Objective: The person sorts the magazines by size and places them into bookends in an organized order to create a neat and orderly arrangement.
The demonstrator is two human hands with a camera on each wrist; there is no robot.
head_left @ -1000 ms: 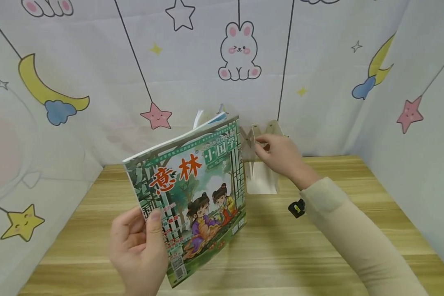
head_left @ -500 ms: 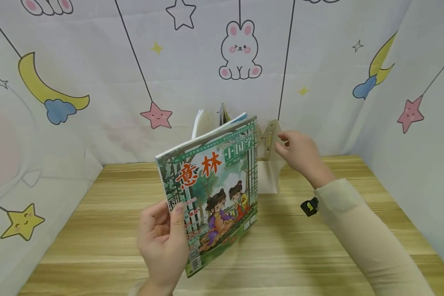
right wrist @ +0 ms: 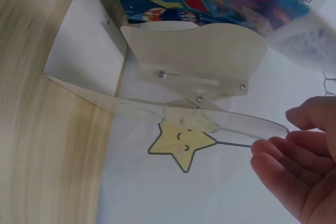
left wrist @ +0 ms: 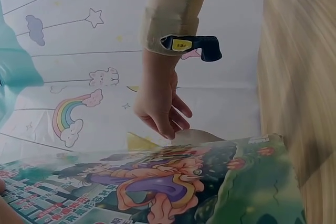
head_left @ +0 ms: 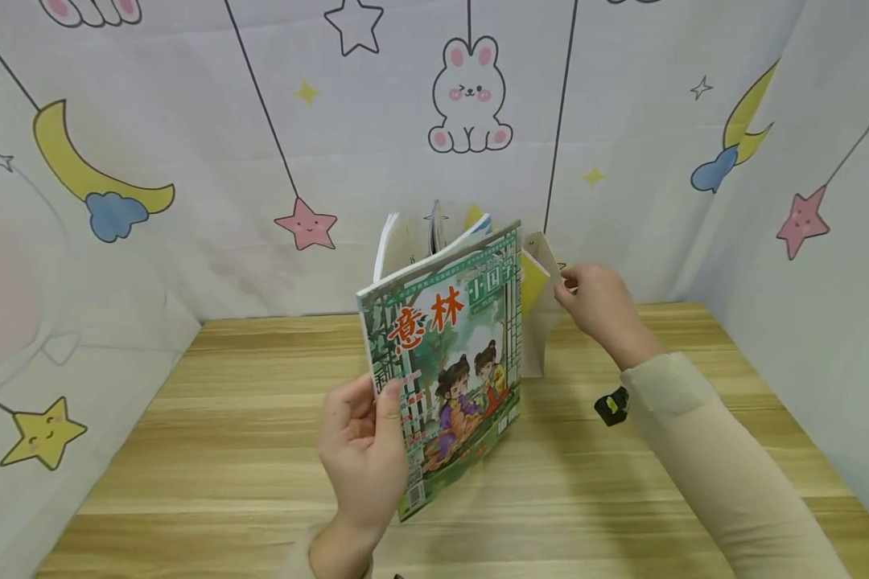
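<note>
My left hand (head_left: 365,450) grips a green magazine (head_left: 471,378) by its left edge, thumb on the front cover. The magazine is held upright and slightly tilted above the table, its cover showing two illustrated children. Behind it, partly hidden, stands a cream-coloured expandable bookend (right wrist: 194,51) with crossed, riveted bars. My right hand (head_left: 601,310) pinches the upper edge of its right end panel (head_left: 541,330) between thumb and fingers. Other magazines (head_left: 391,249) stand behind the held one. A yellow cover (head_left: 533,283) shows between it and the end panel.
The wood-grain table (head_left: 217,450) reaches back to a white curtain (head_left: 376,153) printed with stars, moons and rabbits. Curtain also closes both sides. A small black wrist device (head_left: 611,406) sits below the right sleeve.
My left hand has carried the magazine rightward across the bookend. My right hand has shifted right, to the outer end panel. The yellow cover has come into sight beside that panel.
</note>
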